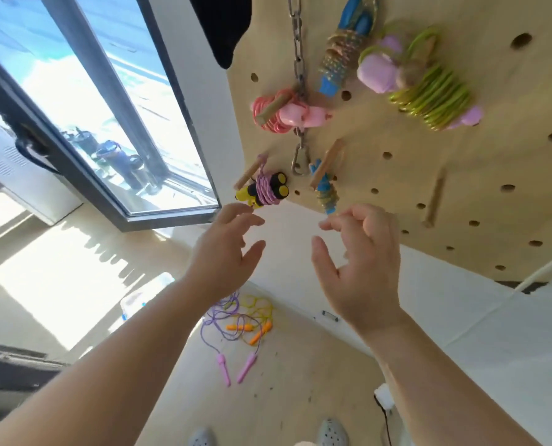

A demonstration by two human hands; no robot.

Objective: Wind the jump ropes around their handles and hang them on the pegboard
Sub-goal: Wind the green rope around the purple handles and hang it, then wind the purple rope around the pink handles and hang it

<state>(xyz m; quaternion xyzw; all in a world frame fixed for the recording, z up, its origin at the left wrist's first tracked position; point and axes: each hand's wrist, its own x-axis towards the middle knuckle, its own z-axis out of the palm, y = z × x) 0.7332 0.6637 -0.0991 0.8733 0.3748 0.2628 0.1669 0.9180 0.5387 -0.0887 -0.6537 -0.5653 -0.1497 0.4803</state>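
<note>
Head view looks up along the pegboard (461,175), and I count five wound jump ropes hanging there on wooden pegs. A blue-handled rope (339,56) with glittery cord hangs at the top, and a green rope (435,94) on lilac handles is to its right. A pink rope (279,114) sits lower left. A yellow-and-black-handled rope (265,189) wrapped in pink-purple cord hangs near the board's lower edge, with a small blue rope (326,194) near it to the right. One bare peg (434,201) sticks out further right. One steel chain (297,59) runs down the board between the ropes and ends in a single snap hook (300,162).

Both hands are up just below the board's lower edge, apart from each other. The left hand (226,252) holds nothing, its fingers loosely spread. Its fingertips are just under the yellow-and-black handles, though I can't tell whether they touch. The right hand (361,262) is empty too, fingers relaxed and slightly curled, just under the small blue rope.

Down on the floor (300,397) two ropes lie unwound and tangled together: a purple rope (223,309) with two pink handles (247,366) and a yellow rope (258,304) with two orange handles (236,326). Two grey clogs (332,432) show at the bottom edge, and a window (91,107) fills the left side
</note>
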